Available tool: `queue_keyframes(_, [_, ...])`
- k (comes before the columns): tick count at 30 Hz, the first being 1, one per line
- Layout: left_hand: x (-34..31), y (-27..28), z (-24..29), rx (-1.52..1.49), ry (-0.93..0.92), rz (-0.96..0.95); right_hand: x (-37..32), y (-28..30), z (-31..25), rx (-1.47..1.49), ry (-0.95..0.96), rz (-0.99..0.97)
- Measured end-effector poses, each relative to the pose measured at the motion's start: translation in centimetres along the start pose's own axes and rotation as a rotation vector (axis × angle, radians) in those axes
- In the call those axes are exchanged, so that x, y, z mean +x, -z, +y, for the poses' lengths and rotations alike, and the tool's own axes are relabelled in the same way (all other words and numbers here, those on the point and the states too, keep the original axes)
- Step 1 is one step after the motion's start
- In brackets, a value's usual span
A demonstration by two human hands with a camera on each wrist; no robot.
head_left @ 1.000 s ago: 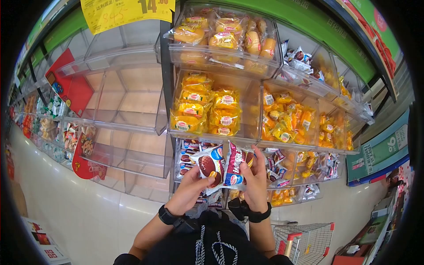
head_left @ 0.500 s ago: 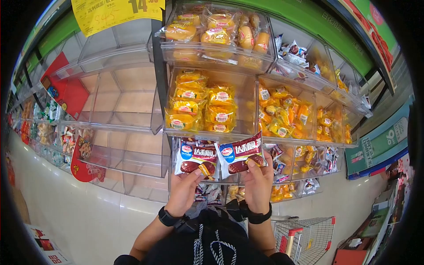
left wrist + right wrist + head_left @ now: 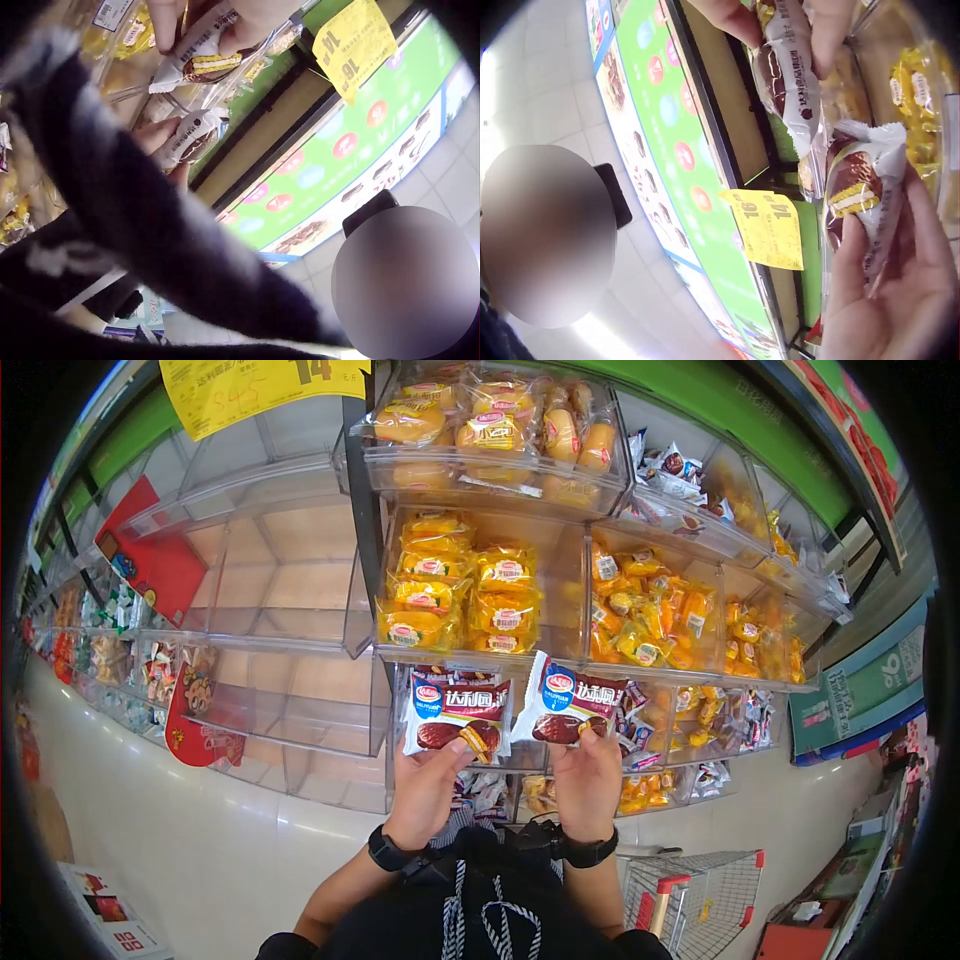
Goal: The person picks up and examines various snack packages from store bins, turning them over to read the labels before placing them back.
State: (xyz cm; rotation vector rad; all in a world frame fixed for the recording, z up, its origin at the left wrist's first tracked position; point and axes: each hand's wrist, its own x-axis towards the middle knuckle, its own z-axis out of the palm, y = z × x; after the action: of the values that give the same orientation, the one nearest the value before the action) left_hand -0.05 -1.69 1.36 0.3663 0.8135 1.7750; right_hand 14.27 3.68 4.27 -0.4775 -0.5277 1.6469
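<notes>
In the head view my left hand (image 3: pixel 422 795) pinches a wrapped chocolate pie (image 3: pixel 440 705) by its lower edge, thumb on the front. To its right, my right hand (image 3: pixel 588 790) grips a second wrapped chocolate pie (image 3: pixel 572 705) the same way. Both packets are white and maroon with a blue logo, their printed fronts turned up toward the head camera. A narrow gap separates them. They are held in front of the lower shelf bins, partly covering them. The left wrist view shows the two packets edge-on, the nearer pie (image 3: pixel 210 56) between fingers and thumb.
Clear bins hold yellow-wrapped cakes (image 3: pixel 505 600), bagged bread rolls (image 3: pixel 495 430) and loose orange-yellow packets (image 3: pixel 650 610). A yellow price sign (image 3: pixel 265 395) hangs at top left. A wire shopping cart (image 3: pixel 700 905) stands at lower right, and a teal display (image 3: pixel 860 685) on the right.
Both pies have turned from tilted and close together to fronts facing up. The hands have since spread slightly, the right one with its pie moving to the right.
</notes>
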Motion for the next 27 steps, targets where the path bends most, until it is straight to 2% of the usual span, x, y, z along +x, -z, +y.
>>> queue_keyframes(3, [-0.1, -0.1, -0.3, -0.003, 0.018, 0.013, -0.3, 0.0, 0.3, -0.003, -0.043, -0.055])
queue_keyframes(6, [0.1, 0.5, -1.3, 0.009, 0.018, 0.026, -0.7, 0.4, 1.3, -0.11, -0.23, -0.062])
queue_keyframes(7, [0.1, 0.8, -1.7, 0.012, 0.016, 0.027, -0.7, 0.6, 1.7, -0.112, -0.236, -0.061])
queue_keyframes(10, [-0.6, 2.0, -2.5, 0.012, 0.073, 0.068, -0.9, 2.9, 3.4, -0.534, -0.341, -0.022])
queue_keyframes(13, [-0.7, 4.9, -3.6, 0.003, 0.165, 0.12, -1.8, 5.2, 5.0, -0.642, -0.438, -0.121])
queue_keyframes(14, [-0.8, 5.9, -3.8, 0.031, 0.227, 0.114, -2.0, 5.5, 5.1, -0.614, -0.552, -0.109])
queue_keyframes(16, [-1.2, 7.7, -4.7, 0.1, 0.358, 0.125, -1.9, 6.6, 6.0, -0.519, -0.639, -0.11])
queue_keyframes(17, [-1.4, 8.2, -5.3, 0.095, 0.361, 0.134, -1.8, 7.0, 6.3, -0.423, -0.717, -0.11])
queue_keyframes(19, [-1.7, 8.6, -5.7, 0.194, 0.387, 0.14, -1.2, 6.8, 6.8, -0.424, -0.767, -0.121])
queue_keyframes(21, [-1.6, 8.8, -5.4, 0.179, 0.381, 0.172, -0.7, 6.6, 7.4, -0.344, -0.86, 0.022])
queue_keyframes(25, [-0.6, 10.3, -5.9, 0.234, 0.412, 0.191, 1.0, 8.9, 10.0, -0.28, -0.982, -0.001])
queue_keyframes(27, [-0.1, 11.1, -6.0, 0.274, 0.426, 0.19, 1.9, 8.7, 10.6, -0.316, -0.966, -0.029])
